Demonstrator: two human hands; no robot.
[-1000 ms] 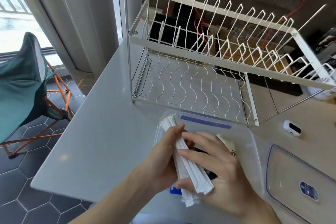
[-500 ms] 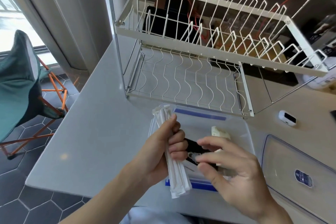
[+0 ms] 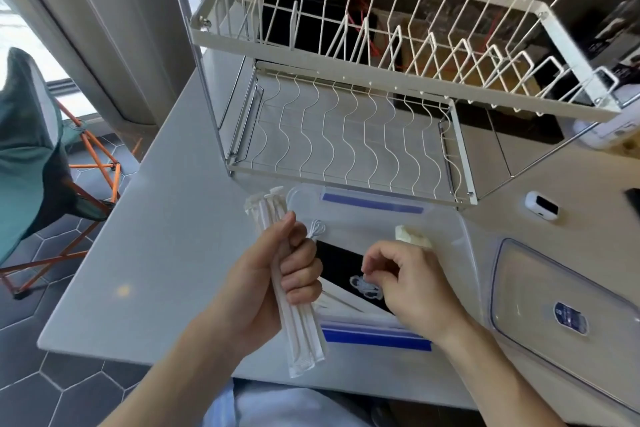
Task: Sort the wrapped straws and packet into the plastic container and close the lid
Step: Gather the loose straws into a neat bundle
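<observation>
The left hand (image 3: 273, 284) has its grip clamped round a bundle of wrapped straws (image 3: 294, 291), held above the surface (image 3: 145, 253); their long axis runs near to far, tilting slightly left at the far ends. The right hand (image 3: 412, 284), fingers curled together, pinches at a black packet (image 3: 341, 269) inside the open plastic container (image 3: 446, 229). The lid (image 3: 568, 319) lies just right. Beyond stands a white dish rack (image 3: 353, 135).

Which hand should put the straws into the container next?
Left. The left hand already grips the straws beside the open container. The right hand is busy inside it, fingers curled at a small clear packet.
</observation>
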